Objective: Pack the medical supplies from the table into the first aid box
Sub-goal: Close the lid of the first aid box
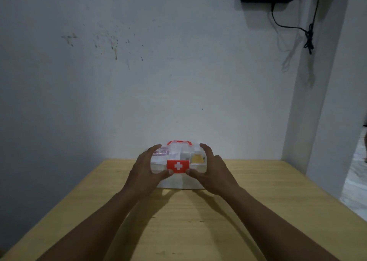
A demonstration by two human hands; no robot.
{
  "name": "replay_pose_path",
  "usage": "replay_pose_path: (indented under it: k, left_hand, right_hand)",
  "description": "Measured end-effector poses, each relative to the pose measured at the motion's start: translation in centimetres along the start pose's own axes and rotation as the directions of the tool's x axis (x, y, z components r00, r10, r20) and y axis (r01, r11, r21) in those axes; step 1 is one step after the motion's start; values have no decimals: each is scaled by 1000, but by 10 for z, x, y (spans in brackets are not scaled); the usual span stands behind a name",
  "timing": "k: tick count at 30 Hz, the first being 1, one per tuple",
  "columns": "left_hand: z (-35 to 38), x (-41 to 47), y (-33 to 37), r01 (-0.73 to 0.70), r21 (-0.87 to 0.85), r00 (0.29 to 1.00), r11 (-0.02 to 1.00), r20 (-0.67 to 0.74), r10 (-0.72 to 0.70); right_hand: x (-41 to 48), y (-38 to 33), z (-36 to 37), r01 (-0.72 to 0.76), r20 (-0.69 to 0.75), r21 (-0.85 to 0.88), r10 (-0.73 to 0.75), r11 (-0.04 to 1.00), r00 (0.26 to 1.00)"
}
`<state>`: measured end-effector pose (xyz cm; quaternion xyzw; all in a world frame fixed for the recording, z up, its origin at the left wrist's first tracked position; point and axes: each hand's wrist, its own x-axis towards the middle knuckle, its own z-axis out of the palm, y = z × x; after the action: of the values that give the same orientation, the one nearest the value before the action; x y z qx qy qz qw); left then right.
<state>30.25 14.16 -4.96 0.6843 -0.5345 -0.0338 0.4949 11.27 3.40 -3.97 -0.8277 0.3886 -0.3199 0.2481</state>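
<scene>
The first aid box [178, 166] sits on the tabletop [198, 221] near its far edge, lid down, with both hands on it. The left hand [146, 169] and right hand [213, 171] each have their grip clamped on an end of the clear lid, fingers curled over the top and thumbs pressing the front edge on either side of the red clasp [178, 166]. Between the two grips the clasp looks seated, though I cannot tell whether it has actually snapped home. If it has not, lifting by the red handle [179, 142] beyond the fingertips could let the lid spring up and spill the contents. Uneven thumb pressure could also slide the light box toward the wall [158, 72]. Through the lid, under the right fingers lies something yellow [197, 158]; under the left fingers, pinkish packets [161, 153]; the rest is too blurred to name. No loose supplies show on the wood around the hands
</scene>
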Motion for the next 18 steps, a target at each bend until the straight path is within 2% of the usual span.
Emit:
replay_pose_path:
  k: [5,11,18]
  left_hand:
    - [0,0,-4,-28,38,1000,999,-7,28]
    - [-5,1,-16,56,-143,998,988,2,-57]
    - [13,10,-1,52,-194,998,980,38,-45]
  right_hand:
    - [-2,-4,0,28,-21,16,-27,999,999]
    - [-3,6,-7,28,-21,-5,-28,1000,999]
    - [4,27,-22,45,-85,29,-42,999,995]
